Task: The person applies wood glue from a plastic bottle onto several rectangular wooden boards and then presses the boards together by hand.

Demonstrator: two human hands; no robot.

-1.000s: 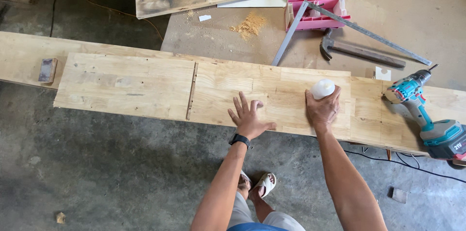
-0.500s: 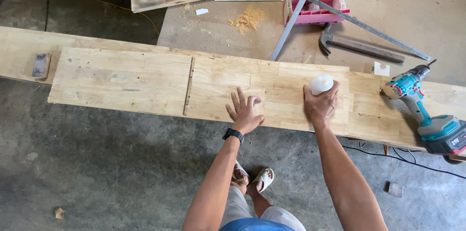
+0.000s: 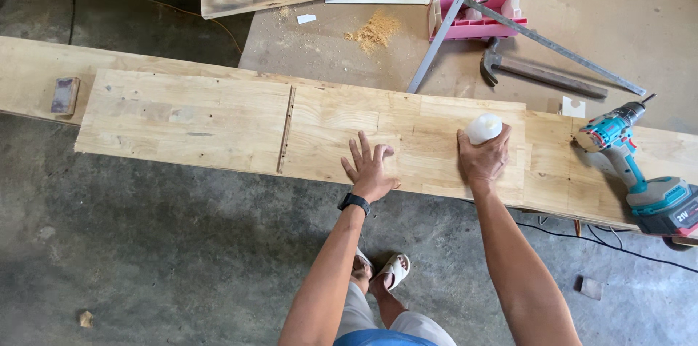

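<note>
Now left hand (image 3: 371, 168) spread flat on board (image 3: 218, 117); right hand (image 3: 481, 157) grips white bottle (image 3: 483, 128) on it. Drill (image 3: 640, 171) idle far right; fastening seemingly not begun.

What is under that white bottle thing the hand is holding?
The white bottle, gripped by the right hand, stands on a pale wooden board. The hand covers its lower part, so its base cannot be seen.
</note>
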